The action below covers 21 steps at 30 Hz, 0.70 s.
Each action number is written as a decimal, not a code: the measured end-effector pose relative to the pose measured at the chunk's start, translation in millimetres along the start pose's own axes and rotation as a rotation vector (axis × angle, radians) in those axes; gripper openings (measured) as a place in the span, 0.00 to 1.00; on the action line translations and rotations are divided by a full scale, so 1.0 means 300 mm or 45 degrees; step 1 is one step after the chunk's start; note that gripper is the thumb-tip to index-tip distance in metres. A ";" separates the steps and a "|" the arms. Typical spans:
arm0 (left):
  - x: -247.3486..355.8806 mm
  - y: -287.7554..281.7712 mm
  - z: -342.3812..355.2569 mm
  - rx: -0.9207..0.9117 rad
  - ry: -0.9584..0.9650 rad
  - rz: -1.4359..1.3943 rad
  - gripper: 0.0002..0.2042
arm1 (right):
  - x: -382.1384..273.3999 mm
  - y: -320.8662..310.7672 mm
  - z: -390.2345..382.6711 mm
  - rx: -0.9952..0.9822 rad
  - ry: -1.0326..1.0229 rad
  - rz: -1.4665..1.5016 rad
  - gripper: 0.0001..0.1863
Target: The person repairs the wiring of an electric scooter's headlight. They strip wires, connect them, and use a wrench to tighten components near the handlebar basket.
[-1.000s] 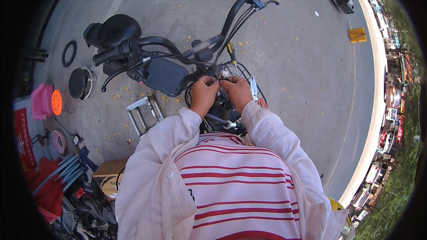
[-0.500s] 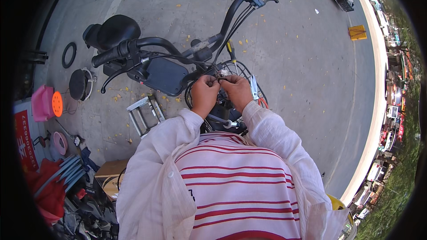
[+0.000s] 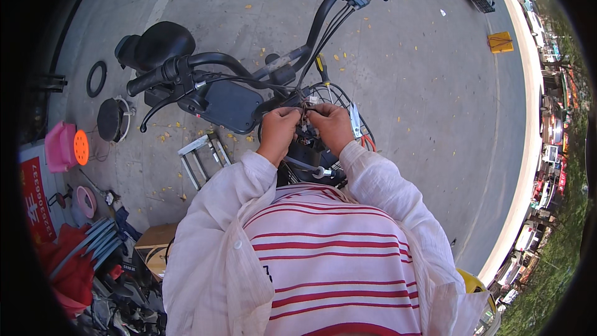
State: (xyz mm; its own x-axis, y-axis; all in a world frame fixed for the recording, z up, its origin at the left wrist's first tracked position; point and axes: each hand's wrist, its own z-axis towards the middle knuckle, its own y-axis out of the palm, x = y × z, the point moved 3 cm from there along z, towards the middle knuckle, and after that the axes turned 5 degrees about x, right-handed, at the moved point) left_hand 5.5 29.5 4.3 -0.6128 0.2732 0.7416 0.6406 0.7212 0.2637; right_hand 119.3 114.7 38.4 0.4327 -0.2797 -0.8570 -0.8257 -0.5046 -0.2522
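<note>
A black electric bike (image 3: pixel 224 106) with wide handlebars stands in front of me, with cables running down to its front basket (image 3: pixel 348 106). My left hand (image 3: pixel 279 132) and my right hand (image 3: pixel 331 126) are at the wiring below the stem (image 3: pixel 283 78), fingertips pinched on thin dark wires (image 3: pixel 303 115); exactly what each grips is partly hidden. A yellow-and-black screwdriver (image 3: pixel 321 70) stands at the basket's far side, a silver bladed tool (image 3: pixel 355 119) at its right, and a wrench (image 3: pixel 323 173) lies nearer me.
A metal step stool (image 3: pixel 203 158) is left of the bike, with a round black seat (image 3: pixel 109 119), a tire (image 3: pixel 96 78), pink and orange plastic items (image 3: pixel 60 146), a cardboard box (image 3: pixel 152 242) and piled parts. A yellow object (image 3: pixel 500 42) lies at the right, near a road with vehicles.
My left hand has shifted slightly left, opening a small gap between my hands that shows more of the wiring. My right hand stays at about the same spot.
</note>
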 end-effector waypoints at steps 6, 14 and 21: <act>0.013 0.017 -0.006 0.038 0.004 0.035 0.07 | 0.011 0.001 0.004 0.006 0.014 0.007 0.11; 0.005 0.022 -0.002 0.036 -0.031 0.024 0.07 | 0.019 0.000 0.003 0.014 0.016 0.029 0.12; -0.001 0.020 0.014 -0.013 -0.013 0.090 0.09 | 0.008 -0.008 0.002 -0.024 0.005 0.001 0.11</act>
State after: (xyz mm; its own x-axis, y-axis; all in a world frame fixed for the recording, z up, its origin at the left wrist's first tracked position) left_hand 7.5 36.2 3.1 -0.5702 0.3299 0.7524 0.6873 0.6932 0.2169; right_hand 122.2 115.8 36.9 0.4340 -0.2834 -0.8552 -0.8189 -0.5198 -0.2433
